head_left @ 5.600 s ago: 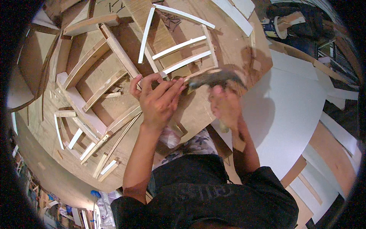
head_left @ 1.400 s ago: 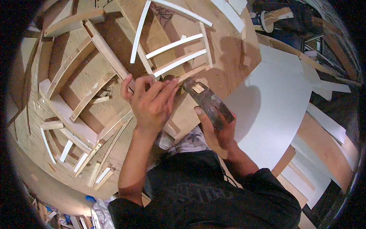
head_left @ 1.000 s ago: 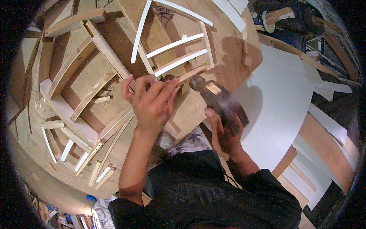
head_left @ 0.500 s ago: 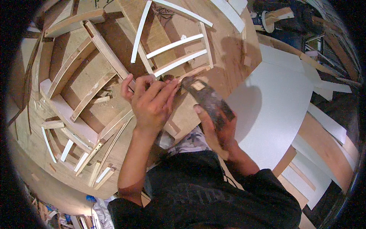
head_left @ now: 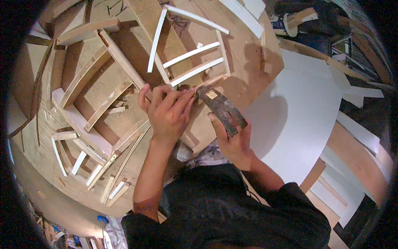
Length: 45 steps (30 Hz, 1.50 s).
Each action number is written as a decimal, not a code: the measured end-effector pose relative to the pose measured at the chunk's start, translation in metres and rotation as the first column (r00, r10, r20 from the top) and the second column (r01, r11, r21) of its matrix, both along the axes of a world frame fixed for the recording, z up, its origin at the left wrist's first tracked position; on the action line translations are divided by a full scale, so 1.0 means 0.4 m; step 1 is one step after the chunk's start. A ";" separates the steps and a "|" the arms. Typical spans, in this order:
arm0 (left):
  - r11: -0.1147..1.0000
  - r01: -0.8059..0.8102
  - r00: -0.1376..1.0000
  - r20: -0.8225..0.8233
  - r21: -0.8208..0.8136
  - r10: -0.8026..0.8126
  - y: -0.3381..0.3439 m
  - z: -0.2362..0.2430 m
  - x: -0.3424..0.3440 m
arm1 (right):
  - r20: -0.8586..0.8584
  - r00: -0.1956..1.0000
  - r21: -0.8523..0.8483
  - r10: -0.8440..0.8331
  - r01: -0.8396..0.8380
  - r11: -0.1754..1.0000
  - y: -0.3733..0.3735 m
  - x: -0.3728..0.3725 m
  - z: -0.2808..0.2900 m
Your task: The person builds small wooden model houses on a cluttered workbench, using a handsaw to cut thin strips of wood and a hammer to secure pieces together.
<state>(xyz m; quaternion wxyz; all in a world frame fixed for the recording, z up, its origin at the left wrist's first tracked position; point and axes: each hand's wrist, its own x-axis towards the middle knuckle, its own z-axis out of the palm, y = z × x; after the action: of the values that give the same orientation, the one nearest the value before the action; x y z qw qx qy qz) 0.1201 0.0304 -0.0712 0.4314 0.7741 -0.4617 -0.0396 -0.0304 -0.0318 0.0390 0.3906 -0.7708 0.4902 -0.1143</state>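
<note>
In my right hand (head_left: 235, 145) is a dark, worn claw hammer (head_left: 226, 108), seen from above, with a pale square of wood in its head. My fingers are closed beneath the head, and the handle is hidden. The striking end reaches close to the fingertips of my left hand (head_left: 168, 114). That hand is bent, with its fingertips pressed together near the end of a thin curved wooden strip (head_left: 213, 81); what they pinch is hidden. Just beyond lies a small frame of wood with white-faced curved strips (head_left: 197, 74).
A larger wooden frame with curved ribs (head_left: 85, 76) lies to the left. Below it sit small white-and-wood pieces (head_left: 78, 162). To the right spreads a big white sheet (head_left: 298, 120), with offcuts (head_left: 352, 162) beyond. A white tub (head_left: 290, 25) stands far right.
The hammer was blurred by motion and now shows sharply, its claw end slightly further left. My left hand keeps its place by the strip. The whole view has shifted a little.
</note>
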 end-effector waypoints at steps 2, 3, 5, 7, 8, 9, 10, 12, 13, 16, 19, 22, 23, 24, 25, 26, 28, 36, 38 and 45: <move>1.000 -0.009 1.000 0.006 0.002 0.009 0.002 0.000 0.000 | -0.184 0.971 0.197 -0.150 0.186 0.963 -0.007 0.006 0.016; 1.000 -0.008 1.000 0.002 0.000 0.008 0.007 0.000 -0.002 | -0.187 0.971 0.194 -0.150 0.187 0.963 -0.002 -0.001 0.015; 1.000 0.000 1.000 -0.013 0.021 0.000 0.015 0.002 -0.006 | 0.071 0.997 -0.107 0.037 -0.029 0.994 0.014 -0.031 -0.005; 1.000 0.001 1.000 -0.011 0.017 -0.001 0.012 0.005 -0.007 | 0.024 1.000 -0.063 -0.006 0.007 0.998 0.001 -0.047 -0.031; 1.000 -0.007 1.000 -0.001 0.002 0.007 0.004 0.006 0.000 | -0.050 0.998 -0.018 0.038 -0.039 0.999 -0.009 -0.028 -0.030; 1.000 -0.013 1.000 0.006 -0.006 0.013 0.000 0.006 0.002 | -0.122 0.989 0.029 0.085 -0.082 0.996 -0.017 -0.012 -0.024; 1.000 -0.013 1.000 0.001 -0.009 0.013 -0.002 0.005 0.001 | -0.116 0.989 0.022 0.091 -0.089 0.996 -0.023 -0.002 -0.009; 1.000 -0.008 1.000 -0.005 -0.003 0.008 0.005 0.003 -0.002 | -0.184 0.970 0.152 -0.161 0.190 0.970 -0.020 0.004 0.019; 1.000 -0.008 1.000 -0.014 -0.008 0.007 0.007 0.004 -0.001 | -0.182 0.970 0.153 -0.159 0.188 0.970 -0.020 -0.011 0.001; 1.000 0.006 1.000 -0.016 0.004 -0.006 0.013 0.006 -0.007 | -0.131 0.968 -0.128 0.212 -0.229 0.965 -0.023 -0.041 -0.039; 1.000 -0.001 1.000 0.007 -0.001 0.001 0.008 0.003 0.003 | -0.139 0.990 0.038 -0.002 0.007 0.999 -0.030 -0.028 -0.019; 1.000 0.006 1.000 -0.002 0.013 -0.006 0.011 0.010 -0.002 | 0.076 0.993 0.126 -0.094 0.084 0.988 -0.021 -0.084 -0.041; 1.000 0.009 1.000 -0.011 0.028 -0.009 0.013 0.009 -0.008 | 0.145 0.981 0.161 -0.128 0.104 0.981 -0.018 -0.083 -0.045; 1.000 0.009 1.000 -0.009 0.026 -0.009 0.017 0.011 -0.007 | -0.005 0.998 0.012 0.055 -0.055 0.998 -0.020 -0.024 -0.020; 0.999 0.009 1.000 0.001 0.036 -0.009 0.025 0.008 -0.006 | -0.180 0.961 -0.109 0.211 -0.233 0.966 -0.020 0.010 0.000; 0.999 0.004 1.000 0.021 0.044 -0.005 0.026 0.008 0.000 | -0.169 0.955 -0.118 0.243 -0.265 0.957 -0.026 0.015 0.014; 1.000 -0.001 1.000 0.021 0.025 0.001 0.020 0.005 -0.004 | -0.075 0.983 -0.047 0.169 -0.173 0.984 -0.034 -0.009 0.030; 0.992 -0.103 0.993 0.069 0.077 0.098 0.050 0.010 -0.042 | -0.098 0.990 0.024 -0.099 0.101 0.995 -0.055 -0.174 -0.025; 0.986 -0.158 0.987 0.015 0.050 0.157 0.070 -0.002 -0.037 | -0.036 0.996 -0.094 -0.085 0.082 0.992 -0.076 -0.183 -0.051; 0.958 -0.239 0.970 0.088 0.156 0.228 0.113 0.043 -0.016 | -0.142 0.988 -0.284 0.057 -0.096 0.954 -0.209 -0.197 -0.172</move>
<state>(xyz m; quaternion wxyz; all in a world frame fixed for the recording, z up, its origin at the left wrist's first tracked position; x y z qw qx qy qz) 0.1136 0.0756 -0.0541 0.3512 0.8570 -0.3770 0.0002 -0.1093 -0.1154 -0.0299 0.2442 -0.8441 0.4625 -0.1184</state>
